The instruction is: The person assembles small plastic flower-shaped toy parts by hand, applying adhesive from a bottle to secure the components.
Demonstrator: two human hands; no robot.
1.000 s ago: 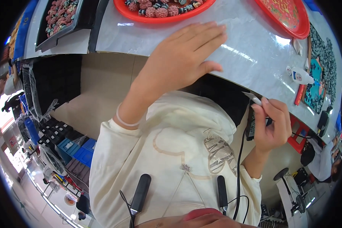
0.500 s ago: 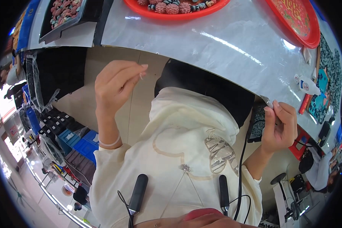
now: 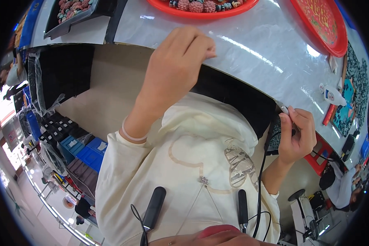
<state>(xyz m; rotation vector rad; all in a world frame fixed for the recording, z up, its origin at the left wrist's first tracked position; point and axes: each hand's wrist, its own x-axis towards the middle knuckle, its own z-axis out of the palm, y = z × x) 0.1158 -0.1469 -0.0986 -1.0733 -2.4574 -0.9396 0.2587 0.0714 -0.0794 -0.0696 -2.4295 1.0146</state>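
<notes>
My left hand (image 3: pixel 174 67) is over the near edge of the table, back of the hand upward, fingers curled into a pinch. Whatever those fingertips hold, if anything, is too small or hidden to name. To the right, my right hand (image 3: pixel 297 133) pinches a small pale, rod-like piece (image 3: pixel 284 109) between thumb and forefinger, close to the table's near edge. Straight ahead, a red tray (image 3: pixel 205 15) bears bumpy pink beads (image 3: pixel 197 6) and dark and pale beads, cut off by the top of the view.
A dark bin (image 3: pixel 76 20) of similar beads stands at the left. On the right of the table (image 3: pixel 250 41) are a red patterned tray (image 3: pixel 340 49), a white bottle (image 3: pixel 334 95), a red tube-like thing (image 3: pixel 329 115) and dark speckled material (image 3: pixel 361 78). A black cable (image 3: pixel 261 180) hangs beside my right arm.
My left hand has swung right and forward from beside the table to over its edge; the thin pale strand at its fingertips no longer shows. My right hand has barely moved.
</notes>
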